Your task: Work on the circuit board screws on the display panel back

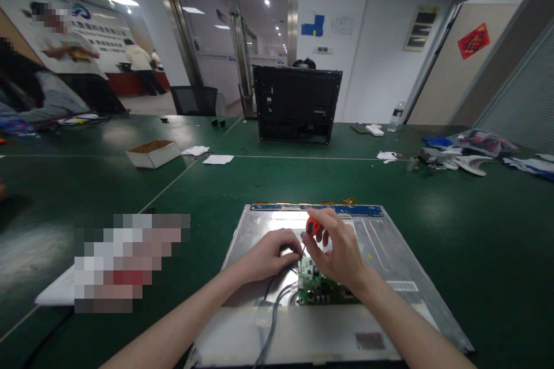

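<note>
Gray cables [272, 305] snake off the circuit board [318, 288] on the metal panel [389, 253], right hand [337, 251] gripping an orange screwdriver [312, 226], left hand [270, 253] loosely curled, fingertips steadying beside it.

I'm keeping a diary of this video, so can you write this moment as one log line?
right hand: holds screwdriver | left hand: rests on metal panel beside circuit board | table: green
</note>
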A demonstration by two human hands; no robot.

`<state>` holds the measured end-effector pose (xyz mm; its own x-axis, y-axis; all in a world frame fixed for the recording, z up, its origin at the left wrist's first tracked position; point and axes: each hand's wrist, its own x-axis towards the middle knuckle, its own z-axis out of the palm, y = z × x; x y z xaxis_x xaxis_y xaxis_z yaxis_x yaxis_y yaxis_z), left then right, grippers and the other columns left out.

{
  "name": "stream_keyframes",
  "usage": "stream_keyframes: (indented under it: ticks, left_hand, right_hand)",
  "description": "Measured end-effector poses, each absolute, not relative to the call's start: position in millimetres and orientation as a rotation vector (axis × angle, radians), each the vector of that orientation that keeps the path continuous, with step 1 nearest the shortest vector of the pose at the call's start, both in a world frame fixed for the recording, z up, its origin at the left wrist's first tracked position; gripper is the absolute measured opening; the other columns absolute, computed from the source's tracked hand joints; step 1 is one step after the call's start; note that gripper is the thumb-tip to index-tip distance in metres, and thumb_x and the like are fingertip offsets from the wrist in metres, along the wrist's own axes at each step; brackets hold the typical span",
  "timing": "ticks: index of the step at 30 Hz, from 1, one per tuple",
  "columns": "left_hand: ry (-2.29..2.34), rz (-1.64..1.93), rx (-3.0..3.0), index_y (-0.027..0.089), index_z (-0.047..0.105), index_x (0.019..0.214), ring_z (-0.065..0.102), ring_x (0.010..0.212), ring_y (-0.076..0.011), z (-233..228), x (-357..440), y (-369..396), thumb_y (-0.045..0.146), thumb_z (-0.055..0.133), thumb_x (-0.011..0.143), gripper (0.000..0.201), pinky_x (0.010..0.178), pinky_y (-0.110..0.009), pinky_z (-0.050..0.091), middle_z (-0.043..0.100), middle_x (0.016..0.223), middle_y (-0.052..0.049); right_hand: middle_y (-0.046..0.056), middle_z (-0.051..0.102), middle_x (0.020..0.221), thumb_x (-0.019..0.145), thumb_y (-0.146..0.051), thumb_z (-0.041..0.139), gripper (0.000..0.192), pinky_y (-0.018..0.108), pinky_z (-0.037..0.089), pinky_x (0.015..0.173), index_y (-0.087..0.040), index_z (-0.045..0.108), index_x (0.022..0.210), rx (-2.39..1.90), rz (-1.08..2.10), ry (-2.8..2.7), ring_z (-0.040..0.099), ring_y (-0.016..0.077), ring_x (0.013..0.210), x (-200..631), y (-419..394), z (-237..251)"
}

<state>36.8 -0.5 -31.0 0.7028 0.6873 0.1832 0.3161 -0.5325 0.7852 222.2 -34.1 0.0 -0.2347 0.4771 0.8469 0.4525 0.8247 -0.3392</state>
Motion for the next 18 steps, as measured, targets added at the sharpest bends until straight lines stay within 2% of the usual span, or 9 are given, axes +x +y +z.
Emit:
stream_keyframes:
  ticks: [8, 13, 18]
  left_hand:
    - [0.761, 0.588, 2.169, 0.017, 0.065, 0.092, 0.060, 0.092, -0.0200, -31.8, 35.0, 0.7, 0.016, 0.057, 0.084, 0.011, 0.088, -0.034, 0.047, 0.067, 0.095, -0.005]
    - [0.778, 0.585, 2.143, 0.018, 0.064, 0.092, 0.060, 0.089, -0.0195, -29.6, 35.5, -0.6, 0.016, 0.057, 0.083, 0.011, 0.084, -0.034, 0.048, 0.067, 0.095, -0.004]
    - [0.758, 0.590, 2.131, 0.017, 0.063, 0.090, 0.060, 0.087, -0.0194, -31.3, 36.1, -0.1, 0.016, 0.056, 0.083, 0.010, 0.082, -0.033, 0.048, 0.066, 0.093, -0.004]
  right_hand:
    - [0.000, 0.062, 0.083, 0.089, -0.018, 0.057, 0.047, 0.021, 0.043, 0.044, -0.025, 0.039, 0.132, -0.706, -0.028, -1.845, 0.053, 0.0106, 0.055, 221.6, -33.7, -3.4]
    - [0.003, 0.066, 0.088, 0.089, -0.018, 0.057, 0.046, 0.021, 0.045, 0.044, -0.024, 0.037, 0.130, -0.725, -0.015, -1.813, 0.058, 0.0114, 0.056, 219.4, -34.5, -4.0]
    - [0.004, 0.065, 0.091, 0.087, -0.013, 0.056, 0.046, 0.022, 0.045, 0.046, -0.023, 0.039, 0.129, -0.700, -0.005, -1.833, 0.056, 0.0113, 0.057, 220.5, -33.7, -1.8]
